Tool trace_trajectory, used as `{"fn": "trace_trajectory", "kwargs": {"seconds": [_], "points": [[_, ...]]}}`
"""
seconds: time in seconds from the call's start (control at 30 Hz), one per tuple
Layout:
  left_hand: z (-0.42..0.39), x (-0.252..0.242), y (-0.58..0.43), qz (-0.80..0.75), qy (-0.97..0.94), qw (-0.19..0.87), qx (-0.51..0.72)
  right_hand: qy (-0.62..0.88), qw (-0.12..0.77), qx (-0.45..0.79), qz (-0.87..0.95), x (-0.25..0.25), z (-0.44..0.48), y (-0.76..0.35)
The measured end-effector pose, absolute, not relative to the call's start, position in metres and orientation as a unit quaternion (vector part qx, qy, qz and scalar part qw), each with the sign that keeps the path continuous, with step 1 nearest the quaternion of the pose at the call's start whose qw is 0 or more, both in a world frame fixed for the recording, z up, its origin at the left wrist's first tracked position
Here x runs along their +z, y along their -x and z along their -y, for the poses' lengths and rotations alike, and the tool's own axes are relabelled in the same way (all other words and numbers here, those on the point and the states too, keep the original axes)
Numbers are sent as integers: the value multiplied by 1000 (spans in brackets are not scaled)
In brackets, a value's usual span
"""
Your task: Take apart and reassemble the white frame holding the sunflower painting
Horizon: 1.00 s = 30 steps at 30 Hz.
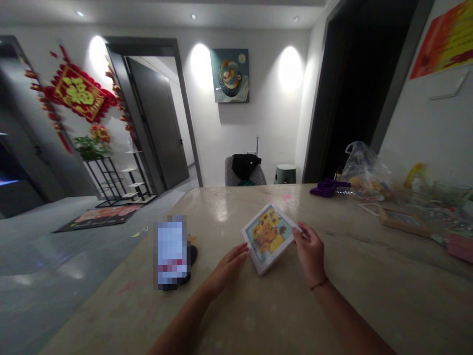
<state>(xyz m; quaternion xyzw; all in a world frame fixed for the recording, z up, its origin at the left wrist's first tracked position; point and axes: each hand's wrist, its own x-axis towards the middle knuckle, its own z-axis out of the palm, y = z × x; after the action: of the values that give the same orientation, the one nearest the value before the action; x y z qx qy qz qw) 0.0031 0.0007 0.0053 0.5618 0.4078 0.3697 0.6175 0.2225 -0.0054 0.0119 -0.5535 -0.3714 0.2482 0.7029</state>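
The right hand (311,248) grips a tilted sunflower picture (269,230), short of the worktop's (354,281) far edge; the left hand (229,266), fingers extended, is beside it. Probably light and stiff, best held by its rim (277,254).

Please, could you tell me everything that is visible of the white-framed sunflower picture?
The white-framed picture looks roughly square, with a deep, smooth rim, perhaps plastic or painted wood. Yellow and orange sunflowers fill its pale greenish background. It faces up, tilted, over the table; whether it rests there is unclear. The right hand grips its right corner; the left hand is at its left edge.
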Motion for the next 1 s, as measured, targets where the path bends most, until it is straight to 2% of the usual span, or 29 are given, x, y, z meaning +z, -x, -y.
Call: {"fn": "trace_trajectory", "kwargs": {"seconds": [0.1, 0.17, 0.23, 0.33, 0.43, 0.57, 0.73, 0.9, 1.0], "points": [[2, 5, -12, -356, -524, 689, 352, 486, 702, 235, 465, 26, 21, -206], [1, 9, -13, -328, -473, 725, 379, 451, 631, 227, 589, 25, 30, -192], [-1, 16, -8, -321, -423, 732, 427, 423, 524, 214, 708, 18, 35, -181], [-6, 27, 10, -399, -367, 672, 505, 455, 381, 225, 773, 4, 37, -175], [-14, 28, 29, -499, -314, 591, 551, 531, 316, 241, 748, -3, 34, -180], [-23, 14, 37, -629, -413, 438, 492, 569, 294, 224, 735, -5, 27, -190], [-18, 0, 24, -633, -636, 229, 377, 620, 247, 135, 733, -11, 21, -197], [-11, -5, 17, -603, -699, 194, 332, 623, 241, 93, 738, -25, 14, -199], [-11, 2, 16, -590, -705, 158, 359, 635, 305, 47, 708, -22, 9, -203]]}}
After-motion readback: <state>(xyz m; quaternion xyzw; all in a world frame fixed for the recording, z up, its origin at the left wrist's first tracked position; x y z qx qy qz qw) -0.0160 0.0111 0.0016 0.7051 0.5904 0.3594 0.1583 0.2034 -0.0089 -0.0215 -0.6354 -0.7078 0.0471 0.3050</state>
